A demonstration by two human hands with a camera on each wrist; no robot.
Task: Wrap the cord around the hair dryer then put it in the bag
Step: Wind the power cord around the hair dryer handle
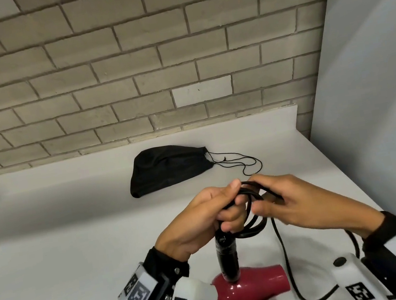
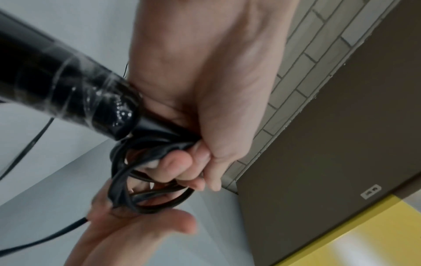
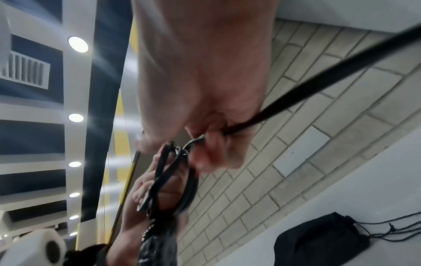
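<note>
Left hand (image 1: 203,223) grips the top of the dryer (image 1: 250,288) handle plus a bundle of cord (image 1: 251,221) loops, fingers curled round both. Right hand (image 1: 293,202) pinches the cord just right of that bundle, feeding the next loop. The two hands are almost touching.

Dryer stands on the counter (image 1: 64,248) at the near edge, red body lying flat with its long axis left-right, nozzle to the right, black handle upright into the left hand. The loops so far sit at the handle's top end, gathered in the fist rather than wound down the handle; exact count unclear.

Loose cord drops from the right hand, runs down past the nozzle and curls along the near counter; the plug end is not visible. So slack is left to take up, all of it on the right-hand side, below and near.

Bag (image 1: 169,170) lies flat, well apart, far and slightly left of the hands, mouth and drawstrings to the right. It looks closed or collapsed. Left hand is a bit nearer it.

Judgement: wrapping partway done. Next loop needs the right hand to pull slack up toward the left fist.
</note>
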